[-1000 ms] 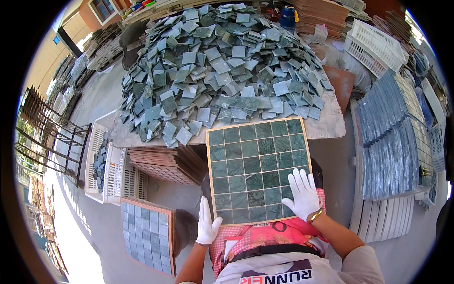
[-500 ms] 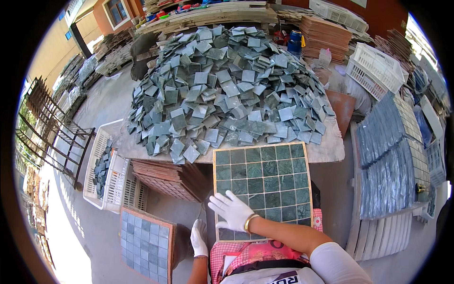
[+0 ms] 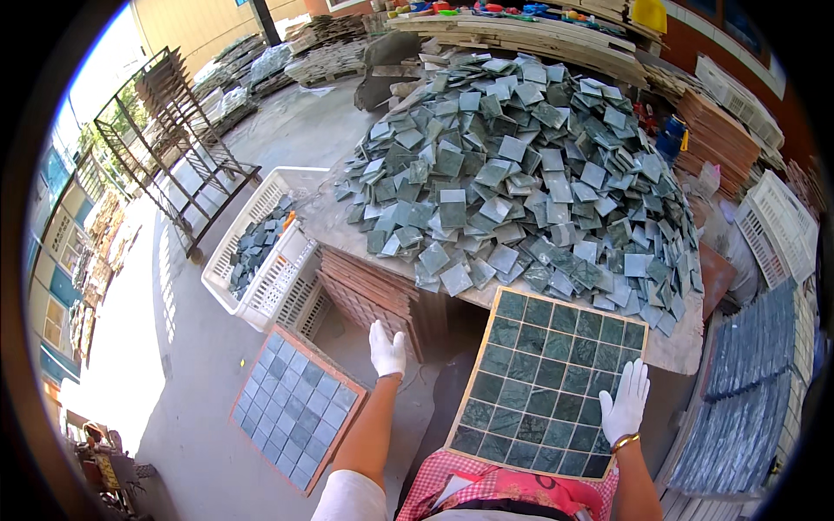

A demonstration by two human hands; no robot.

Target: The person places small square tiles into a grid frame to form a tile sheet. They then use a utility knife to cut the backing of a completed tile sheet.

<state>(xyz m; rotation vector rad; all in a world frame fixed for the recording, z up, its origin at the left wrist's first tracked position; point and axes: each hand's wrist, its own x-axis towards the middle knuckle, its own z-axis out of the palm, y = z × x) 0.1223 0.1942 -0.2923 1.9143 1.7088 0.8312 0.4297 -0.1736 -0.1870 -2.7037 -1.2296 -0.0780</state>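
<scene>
A framed board of dark green square tiles (image 3: 540, 378) rests across my lap, leaning against the table's near edge. My right hand (image 3: 624, 401), in a white glove, lies flat on the right side of that board, fingers stretched upward and holding nothing. Out to the left, my left hand (image 3: 387, 349), also gloved, reaches forward with its fingers extended. It is near a stack of reddish-brown trays (image 3: 360, 291) beside the table; whether it touches them I cannot tell. To the left of my left forearm sits a reddish tray filled with blue-grey tiles (image 3: 295, 408).
A big heap of loose green-grey tiles (image 3: 530, 174) covers the table (image 3: 326, 208). A white crate (image 3: 221, 269) with tile pieces stands left, past it a metal rack (image 3: 187, 178). Stacked tile sheets (image 3: 751, 365) and another white crate (image 3: 777, 221) are on the right.
My right hand has gone from the board's left side to its right side. My left hand has moved forward toward the tray stack. The view has turned left.
</scene>
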